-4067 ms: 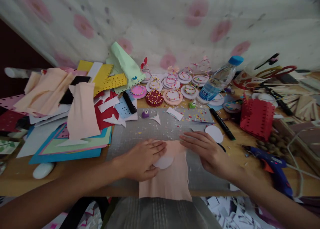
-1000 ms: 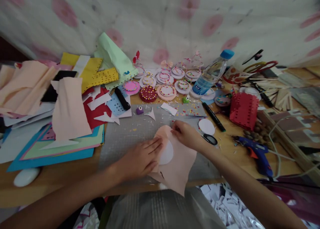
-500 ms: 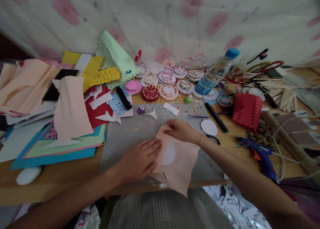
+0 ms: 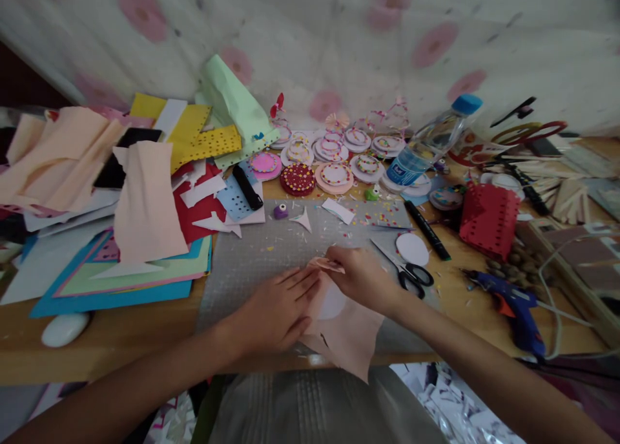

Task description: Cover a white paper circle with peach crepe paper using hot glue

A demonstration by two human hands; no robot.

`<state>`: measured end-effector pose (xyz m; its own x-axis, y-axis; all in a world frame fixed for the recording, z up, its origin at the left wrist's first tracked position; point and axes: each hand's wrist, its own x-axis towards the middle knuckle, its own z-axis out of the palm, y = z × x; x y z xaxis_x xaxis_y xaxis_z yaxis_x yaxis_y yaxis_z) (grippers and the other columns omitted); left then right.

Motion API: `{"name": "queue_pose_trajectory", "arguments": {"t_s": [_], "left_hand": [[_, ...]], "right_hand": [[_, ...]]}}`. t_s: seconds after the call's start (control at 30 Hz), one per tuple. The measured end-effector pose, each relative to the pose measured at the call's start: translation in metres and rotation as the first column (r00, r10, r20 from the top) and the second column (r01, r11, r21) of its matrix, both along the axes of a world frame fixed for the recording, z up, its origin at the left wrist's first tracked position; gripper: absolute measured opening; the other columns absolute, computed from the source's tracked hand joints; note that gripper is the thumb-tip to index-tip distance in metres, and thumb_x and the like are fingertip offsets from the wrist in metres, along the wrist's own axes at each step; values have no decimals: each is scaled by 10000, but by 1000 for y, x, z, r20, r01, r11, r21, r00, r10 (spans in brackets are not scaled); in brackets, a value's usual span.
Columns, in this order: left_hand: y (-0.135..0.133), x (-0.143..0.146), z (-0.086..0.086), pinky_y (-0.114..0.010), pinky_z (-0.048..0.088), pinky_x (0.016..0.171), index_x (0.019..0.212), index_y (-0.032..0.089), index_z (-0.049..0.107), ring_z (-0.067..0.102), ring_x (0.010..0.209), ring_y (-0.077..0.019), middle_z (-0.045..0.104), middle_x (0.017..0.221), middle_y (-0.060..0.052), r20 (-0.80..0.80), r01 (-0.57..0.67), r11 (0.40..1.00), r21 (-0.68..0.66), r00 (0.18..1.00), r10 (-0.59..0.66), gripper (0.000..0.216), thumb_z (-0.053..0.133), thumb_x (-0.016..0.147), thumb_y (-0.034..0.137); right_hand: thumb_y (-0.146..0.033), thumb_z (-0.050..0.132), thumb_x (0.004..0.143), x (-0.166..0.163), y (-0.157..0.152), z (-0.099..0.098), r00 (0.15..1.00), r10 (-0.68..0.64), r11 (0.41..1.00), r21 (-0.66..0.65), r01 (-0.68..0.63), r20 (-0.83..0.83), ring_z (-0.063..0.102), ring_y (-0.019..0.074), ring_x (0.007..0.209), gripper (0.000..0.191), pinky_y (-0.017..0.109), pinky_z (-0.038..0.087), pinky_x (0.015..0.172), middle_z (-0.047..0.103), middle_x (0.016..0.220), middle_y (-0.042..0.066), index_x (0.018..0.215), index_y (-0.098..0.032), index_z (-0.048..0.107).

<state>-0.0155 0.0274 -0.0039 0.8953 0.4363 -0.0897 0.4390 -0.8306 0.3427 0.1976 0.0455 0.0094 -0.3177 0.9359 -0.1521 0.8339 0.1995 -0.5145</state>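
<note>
A peach paper sheet (image 4: 351, 337) lies on the grey cutting mat (image 4: 252, 263) and hangs over the table's near edge. On it rests a white paper disc (image 4: 332, 304). My left hand (image 4: 276, 308) lies flat with its fingers stretched out, pressing the sheet's left part beside the disc. My right hand (image 4: 361, 277) pinches the sheet's far corner and folds it back toward the disc.
Black-handled scissors (image 4: 404, 273) and a second white disc (image 4: 412, 248) lie just right of my right hand. A black marker (image 4: 427, 229), a blue glue gun (image 4: 513, 305), a red perforated paper box (image 4: 488, 219) and a water bottle (image 4: 429, 143) stand to the right. Coloured paper stacks (image 4: 121, 237) fill the left; decorated discs (image 4: 334, 172) line the back.
The peach sheet has been turned askew since the earliest frame. My right hand took its far corner and now folds it nearer the disc. The scissors are uncovered now.
</note>
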Motion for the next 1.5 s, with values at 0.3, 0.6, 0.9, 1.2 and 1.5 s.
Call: {"name": "queue_pose_trajectory", "arguments": {"t_s": [0.3,0.6,0.9,1.2,1.5], "left_hand": [[-7,0,-11,-446,281,1174,1388,30,450,381,1406,-319,463,1469,-218,31,-41,998,50,999,39,550,434,952,364],[-8,-7,-6,-475,270,1185,1366,32,485,402,1394,-317,476,1459,-219,77,-26,998,62,997,21,511,428,962,340],[-23,-26,-4,-480,386,1137,1374,0,470,430,1376,-325,470,1454,-242,106,-60,997,47,993,55,519,465,931,268],[-20,-29,-2,-502,354,1159,1393,89,456,305,1451,-290,449,1489,-189,160,-58,993,-107,984,75,543,518,867,205],[10,-26,11,-454,425,1095,1326,151,527,565,1226,-227,618,1328,-110,327,-103,994,31,941,87,460,476,870,112]], "right_hand": [[-246,453,975,-23,-32,-4,994,-108,993,39,108,14,719,199,746,152,245,353,559,757,852,44,1039,-213,586],[-140,392,978,-36,-47,-11,995,-103,987,122,103,-11,718,233,955,269,309,538,774,738,1088,115,1163,-171,586],[-69,424,922,-39,-55,-20,1000,-2,974,225,2,0,637,238,1160,377,370,522,975,664,1254,164,1269,-117,563],[-219,489,922,-70,-72,-33,989,-64,960,279,25,130,460,375,1334,533,513,403,1106,488,1394,313,1368,72,468],[-392,387,983,-59,-78,-20,1000,-22,980,197,19,15,309,332,1433,597,562,246,1176,394,1497,232,1431,3,415]]}}
